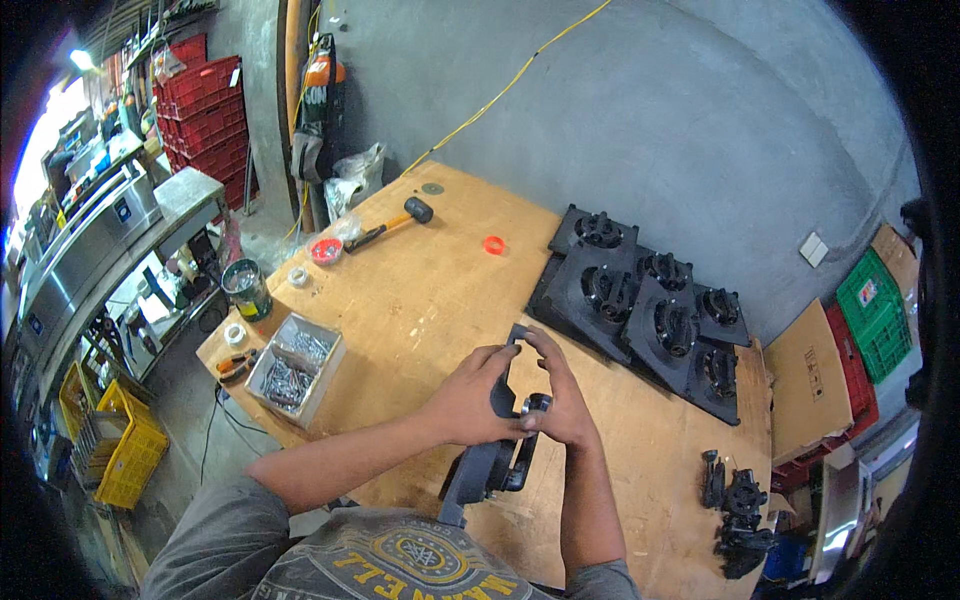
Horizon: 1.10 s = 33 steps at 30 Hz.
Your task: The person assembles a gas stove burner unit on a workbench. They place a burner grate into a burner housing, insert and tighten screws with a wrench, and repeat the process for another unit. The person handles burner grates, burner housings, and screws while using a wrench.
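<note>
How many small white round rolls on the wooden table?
2: a small white roll right of the dark cylindrical tub, another white roll beside the orange-and-black-handled tool. More may be hidden.

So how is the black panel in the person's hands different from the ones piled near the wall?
The held panel is tilted up and seen narrow, while the piled panels lie broad faces up. The held panel is on its own; the piled panels overlap. The left hand and right hand are on the held panel, but neither touches the piled panels. Both are black and carry black fittings.
</note>
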Each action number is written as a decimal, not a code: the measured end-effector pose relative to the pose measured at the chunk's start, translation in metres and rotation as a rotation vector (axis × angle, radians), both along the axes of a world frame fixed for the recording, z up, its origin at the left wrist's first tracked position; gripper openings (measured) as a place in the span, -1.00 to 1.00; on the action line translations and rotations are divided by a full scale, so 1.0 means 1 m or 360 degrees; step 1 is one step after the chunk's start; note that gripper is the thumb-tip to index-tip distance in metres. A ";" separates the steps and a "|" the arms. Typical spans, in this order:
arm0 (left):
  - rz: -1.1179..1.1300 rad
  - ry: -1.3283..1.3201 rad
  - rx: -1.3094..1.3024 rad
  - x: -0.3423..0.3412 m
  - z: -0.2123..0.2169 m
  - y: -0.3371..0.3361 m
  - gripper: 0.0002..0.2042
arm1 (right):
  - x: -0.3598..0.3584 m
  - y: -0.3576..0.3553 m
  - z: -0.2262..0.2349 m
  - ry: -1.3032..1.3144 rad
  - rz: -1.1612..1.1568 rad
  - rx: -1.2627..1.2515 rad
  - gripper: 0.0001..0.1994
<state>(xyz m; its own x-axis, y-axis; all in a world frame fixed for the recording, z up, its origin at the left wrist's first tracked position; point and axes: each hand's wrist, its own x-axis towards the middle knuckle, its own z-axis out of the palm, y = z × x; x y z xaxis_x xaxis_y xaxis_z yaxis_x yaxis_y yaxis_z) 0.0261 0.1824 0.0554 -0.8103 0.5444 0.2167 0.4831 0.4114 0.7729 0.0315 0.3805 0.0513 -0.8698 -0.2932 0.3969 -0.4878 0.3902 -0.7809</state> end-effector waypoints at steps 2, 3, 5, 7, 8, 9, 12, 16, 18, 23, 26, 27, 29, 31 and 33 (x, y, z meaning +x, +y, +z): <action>-0.0019 0.0113 -0.0130 -0.008 0.001 0.006 0.20 | -0.009 0.006 -0.004 -0.0144 0.0102 -0.0057 0.27; -0.0024 0.0165 -0.0195 -0.011 0.002 0.008 0.23 | -0.013 0.006 -0.009 -0.0165 0.0138 -0.0110 0.27; -0.0095 0.0139 -0.0220 -0.018 0.008 0.010 0.25 | -0.026 0.008 -0.020 -0.0215 0.0098 -0.0143 0.17; -0.0172 0.0103 -0.0223 -0.022 0.011 0.014 0.27 | -0.047 0.014 -0.035 -0.0285 0.0096 -0.0561 0.09; -0.0195 0.0074 -0.0216 -0.023 0.008 0.015 0.28 | -0.056 0.014 -0.039 -0.0332 0.0100 -0.0774 0.06; -0.0218 0.0048 -0.0212 -0.024 0.005 0.016 0.29 | -0.059 0.006 -0.035 -0.0233 0.0013 -0.0620 0.06; -0.0122 0.0125 0.0022 -0.021 -0.012 0.026 0.28 | -0.071 -0.014 -0.040 -0.0546 -0.0027 -0.0567 0.03; -0.0147 0.0182 -0.0086 -0.023 -0.006 0.026 0.22 | -0.072 -0.015 -0.065 -0.0573 -0.0119 -0.0874 -0.10; -0.0074 0.0154 -0.0145 -0.022 0.001 0.030 0.17 | -0.067 -0.013 -0.057 -0.0615 -0.0075 -0.0906 -0.17; 0.0070 0.0146 -0.0204 -0.033 0.000 0.046 0.10 | -0.071 -0.008 -0.056 -0.0695 0.0017 -0.1080 -0.04; 0.0094 0.0129 -0.0215 -0.031 0.000 0.049 0.10 | -0.058 -0.003 -0.037 -0.0817 0.0070 -0.1216 0.03; 0.0081 0.0103 -0.0204 -0.029 0.001 0.050 0.09 | -0.053 -0.001 -0.035 -0.0765 0.0053 -0.1180 0.07; 0.0091 0.0080 -0.0207 -0.026 0.003 0.053 0.07 | -0.027 0.006 -0.020 -0.0368 -0.0220 -0.0746 -0.12; 0.0056 0.0109 -0.0003 -0.032 -0.016 0.054 0.03 | 0.005 -0.002 0.014 0.0007 -0.0337 -0.0323 -0.32; -0.0152 0.0432 0.0211 -0.053 -0.057 0.046 -0.03 | 0.030 -0.035 0.051 0.0365 -0.0565 0.0153 -0.44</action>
